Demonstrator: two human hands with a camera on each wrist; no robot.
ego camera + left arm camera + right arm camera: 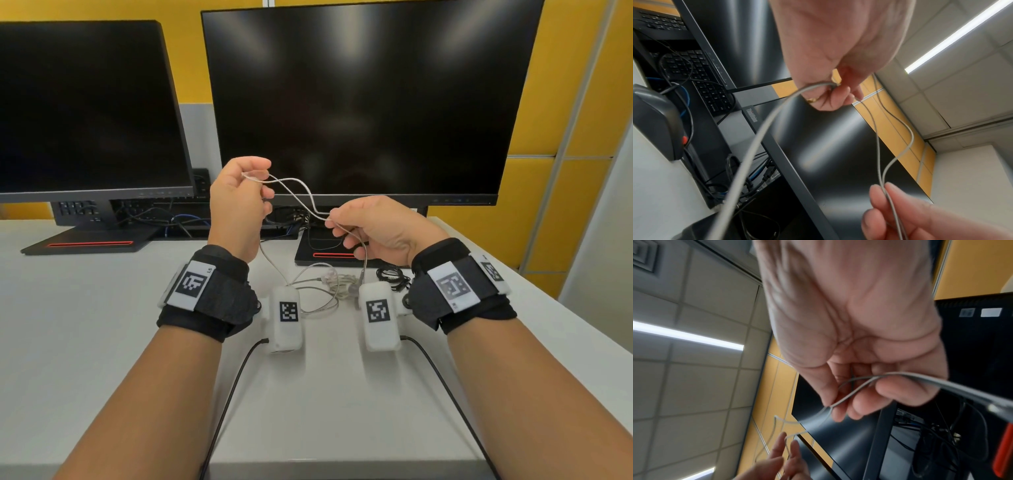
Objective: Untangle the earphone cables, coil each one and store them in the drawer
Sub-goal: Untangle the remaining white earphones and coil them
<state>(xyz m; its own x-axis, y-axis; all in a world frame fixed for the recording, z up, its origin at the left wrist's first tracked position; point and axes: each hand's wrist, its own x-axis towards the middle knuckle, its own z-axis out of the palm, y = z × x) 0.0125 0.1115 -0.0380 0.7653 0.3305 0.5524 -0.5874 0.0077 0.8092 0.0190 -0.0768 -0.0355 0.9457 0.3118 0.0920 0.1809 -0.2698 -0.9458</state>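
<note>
both hands hold 1 pale earphone cable above the worktop

head: left hand (238,198) and right hand (373,228) each pinch the pale earphone cable (298,192); its slack lies coiled on the worktop (102,325) beside a black cable (394,275).
left wrist: fingers (838,95) curl round it.
right wrist: fingertips (840,413) pinch it.

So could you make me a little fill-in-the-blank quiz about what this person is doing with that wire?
1. The pale earphone cable is stretched between ____ hands.
2. The left hand is held ____ than the right hand.
3. The rest of the pale cable lies on the white ____.
4. Both monitor screens behind are ____.

Missing words: two; higher; desk; dark
</note>
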